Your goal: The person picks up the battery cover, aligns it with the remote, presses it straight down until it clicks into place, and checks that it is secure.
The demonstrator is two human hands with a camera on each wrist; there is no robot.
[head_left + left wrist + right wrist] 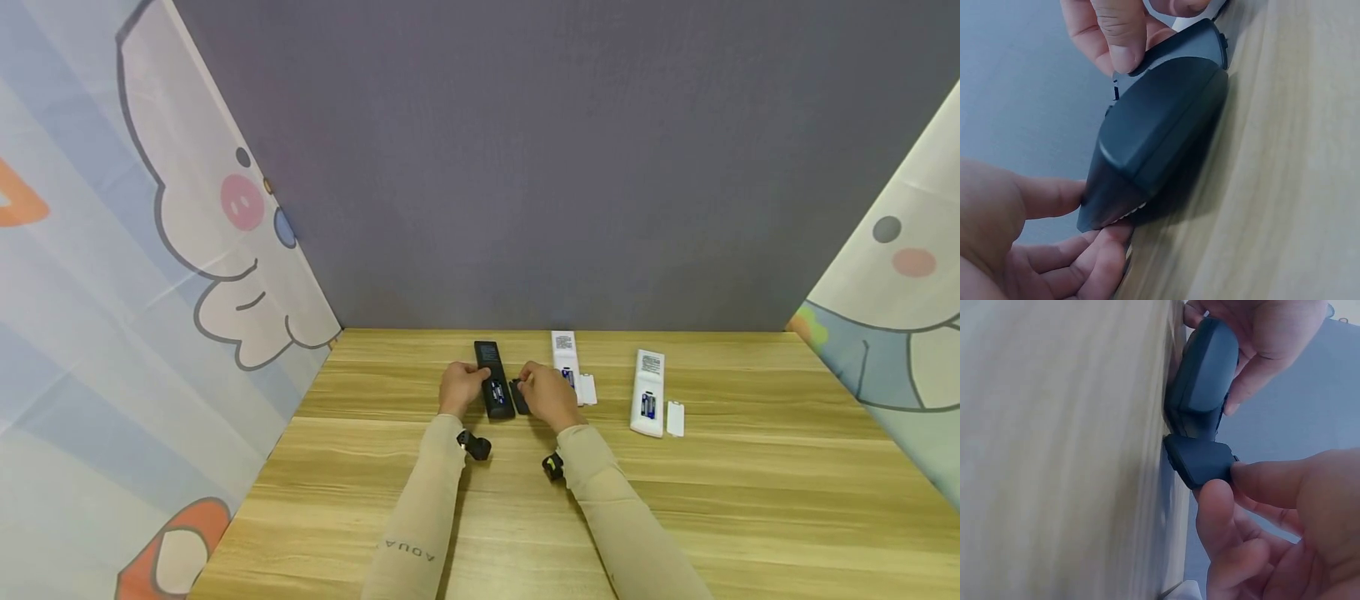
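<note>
The left hand (459,388) grips the side of a black remote (491,363), thumb on one edge and fingers on the other. The right hand (553,398) pinches a small black cover (519,397) between thumb and fingers, just to the right of that remote. The two hands are apart, with the remote and cover between them. The remote is back side up, its compartment uncovered, with batteries (497,392) inside. Both arms wear beige sleeves (416,508), with a small black device (477,447) at the left wrist.

Just beyond the right hand lies a white remote (565,353), partly hidden by it, with batteries showing and a white cover (588,389) close beside it. Farther right, another white remote (650,379) lies back side up, its batteries (648,406) exposed, and its cover (676,418) just beside it. All this is at the wooden worktop (360,467), before a dark grey panel (570,167).
</note>
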